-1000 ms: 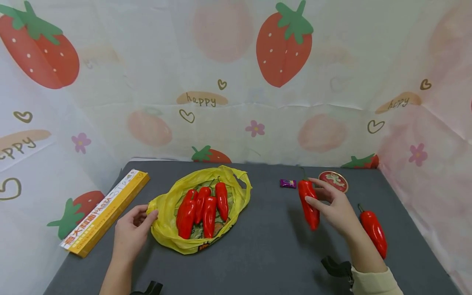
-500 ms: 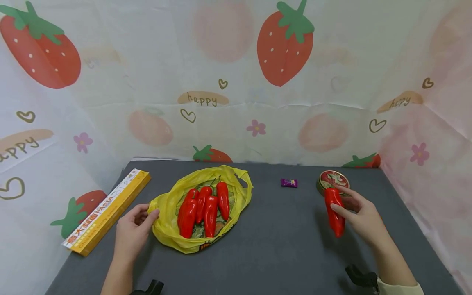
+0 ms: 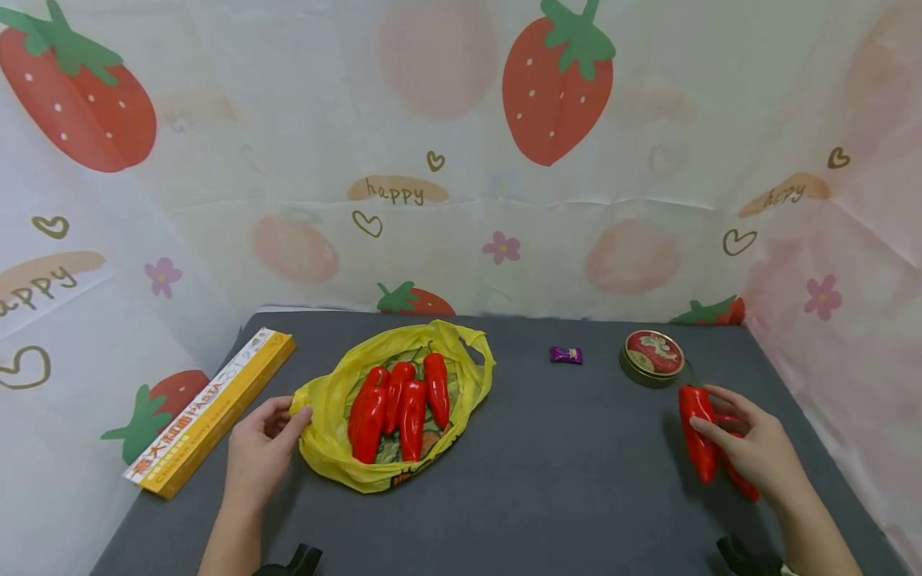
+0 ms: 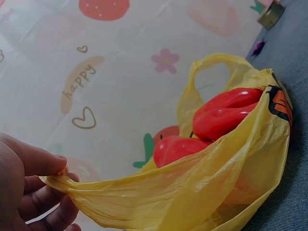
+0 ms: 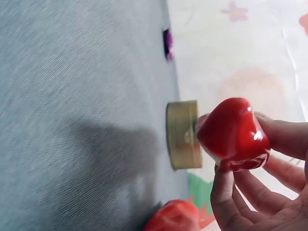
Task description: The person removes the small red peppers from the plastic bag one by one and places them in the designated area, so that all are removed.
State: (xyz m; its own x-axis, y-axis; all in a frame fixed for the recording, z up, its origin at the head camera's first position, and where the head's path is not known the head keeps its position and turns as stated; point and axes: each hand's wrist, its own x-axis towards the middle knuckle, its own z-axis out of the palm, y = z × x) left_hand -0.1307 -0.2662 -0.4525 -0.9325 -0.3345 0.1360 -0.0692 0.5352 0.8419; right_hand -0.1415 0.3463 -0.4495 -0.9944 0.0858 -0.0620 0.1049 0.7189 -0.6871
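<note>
My left hand point(image 3: 259, 448) pinches the left rim of a yellow plastic bag point(image 3: 324, 448). Several glossy red chili peppers point(image 3: 412, 420) lie inside it; in the left wrist view the bag's edge stretches taut from thumb and fingers. At the right of the table, my right hand point(image 3: 767, 452) holds another red chili pepper point(image 3: 695, 436) between thumb and fingers. The right wrist view has this pepper point(image 5: 235, 134) end-on, raised off the surface with its shadow beside it. A further red chili pepper point(image 3: 743, 482) lies on the table just beyond, partly hidden by the hand.
A round tin point(image 3: 654, 354) with a red lid stands at the back right. Left of it lies a small purple-wrapped sweet point(image 3: 566, 355). A yellow and white pasta box point(image 3: 216, 412) lies along the left edge of the grey table point(image 3: 547, 480). Strawberry-printed sheeting surrounds the table.
My right hand has carried its chili pepper rightward and toward me, past the tin, to the pepper lying on the table. The left hand stays at the bag's rim.
</note>
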